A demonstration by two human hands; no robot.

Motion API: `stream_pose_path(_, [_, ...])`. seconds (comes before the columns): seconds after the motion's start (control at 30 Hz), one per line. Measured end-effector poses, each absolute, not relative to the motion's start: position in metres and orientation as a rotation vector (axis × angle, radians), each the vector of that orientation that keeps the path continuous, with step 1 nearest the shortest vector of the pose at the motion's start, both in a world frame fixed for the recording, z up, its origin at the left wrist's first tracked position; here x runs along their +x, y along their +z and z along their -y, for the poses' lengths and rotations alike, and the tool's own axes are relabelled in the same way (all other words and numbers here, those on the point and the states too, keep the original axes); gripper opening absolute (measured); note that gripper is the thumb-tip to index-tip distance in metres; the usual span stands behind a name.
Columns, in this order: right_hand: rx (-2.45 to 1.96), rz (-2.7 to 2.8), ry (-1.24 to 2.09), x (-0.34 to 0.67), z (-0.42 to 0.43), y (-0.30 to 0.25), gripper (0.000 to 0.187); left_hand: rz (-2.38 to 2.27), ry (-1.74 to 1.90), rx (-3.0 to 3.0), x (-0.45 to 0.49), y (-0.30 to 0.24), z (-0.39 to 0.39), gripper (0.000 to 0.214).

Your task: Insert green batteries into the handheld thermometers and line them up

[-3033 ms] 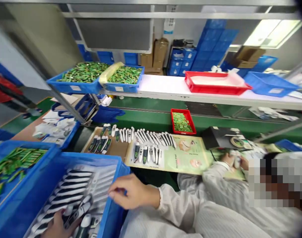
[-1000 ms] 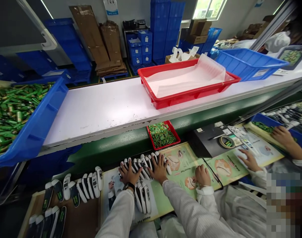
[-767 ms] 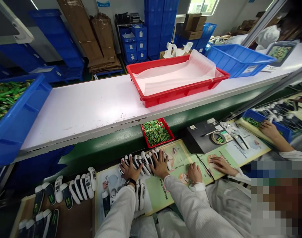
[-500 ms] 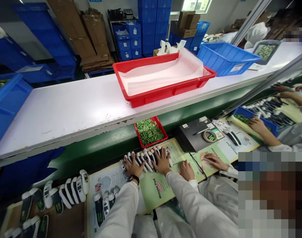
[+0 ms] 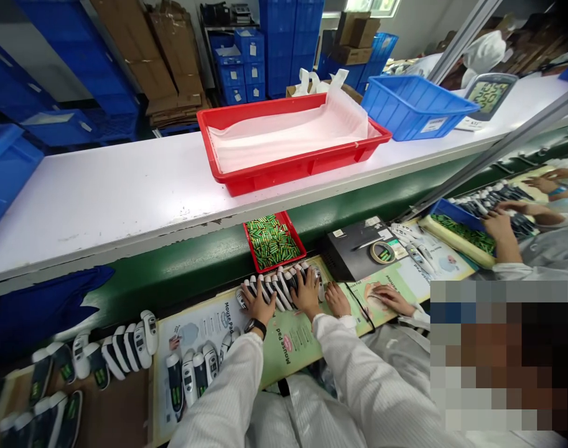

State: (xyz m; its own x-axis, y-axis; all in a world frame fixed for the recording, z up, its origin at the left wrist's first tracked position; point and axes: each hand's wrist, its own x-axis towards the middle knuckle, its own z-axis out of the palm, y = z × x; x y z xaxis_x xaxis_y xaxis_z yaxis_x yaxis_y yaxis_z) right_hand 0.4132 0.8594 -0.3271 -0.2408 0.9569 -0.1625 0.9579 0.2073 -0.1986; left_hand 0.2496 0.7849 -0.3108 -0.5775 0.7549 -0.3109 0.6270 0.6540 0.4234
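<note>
A tight row of white-and-black handheld thermometers (image 5: 280, 290) lies across the mouse pad boxes (image 5: 286, 354) before me. My left hand (image 5: 259, 309) rests over the left part of the row, fingers spread, a dark watch on its wrist. Over the right part lies my right hand (image 5: 307, 295), its fingers also spread on the thermometers. Parts of the row are hidden beneath both hands. Just behind it sits a red tray of green batteries (image 5: 272, 242). By my left forearm, more thermometers (image 5: 188, 376) lie side by side, some with batteries showing in their open backs.
More thermometers (image 5: 125, 351) lie on a brown board at left. A co-worker's hands (image 5: 338, 300) are close on my right, near a black box (image 5: 358, 249) with a tape roll. Above runs a white shelf (image 5: 125, 186) bearing a red tray (image 5: 284, 177) and blue bin (image 5: 414, 109).
Both my hands have slid right along the boxes with the thermometer row, uncovering printing at its left. The view has shifted slightly. Farther right, a co-worker's hands have moved.
</note>
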Motion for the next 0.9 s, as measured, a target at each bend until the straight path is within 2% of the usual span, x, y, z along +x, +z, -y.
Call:
stream_pose_path(0.1, [2.094, -2.45, -0.465, 0.393, -0.811, -0.314, 0.071, -2.495, 0.462, 1.185, 0.22, -0.296, -0.743, 0.069])
stream_pose_path(0.2, [2.024, -2.52, -0.719, 0.368, -0.74, -0.307, 0.067, -2.827, 0.504, 1.039, 0.173, -0.287, -0.676, 0.062])
stream_pose_path(0.3, [1.767, -2.49, -1.057, 0.34, -0.672, -0.31, 0.07, -3.066, 0.476, 0.568, 0.132, -0.293, -0.604, 0.068])
stream_pose_path(0.43, [1.529, -2.4, -1.185, 0.307, -0.627, -0.318, 0.08, -2.823, 0.281, 0.318, 0.114, -0.318, -0.547, 0.084])
stream_pose_path(0.73, [1.514, -2.447, -1.166, 0.295, -0.629, -0.333, 0.078, -2.784, 0.287, 0.584, 0.175, -0.343, -0.549, 0.091])
stream_pose_path(0.9, [1.494, -2.534, -1.201, 0.328, -0.629, -0.337, 0.067, -2.774, 0.369, 0.581, 0.209, -0.346, -0.565, 0.091])
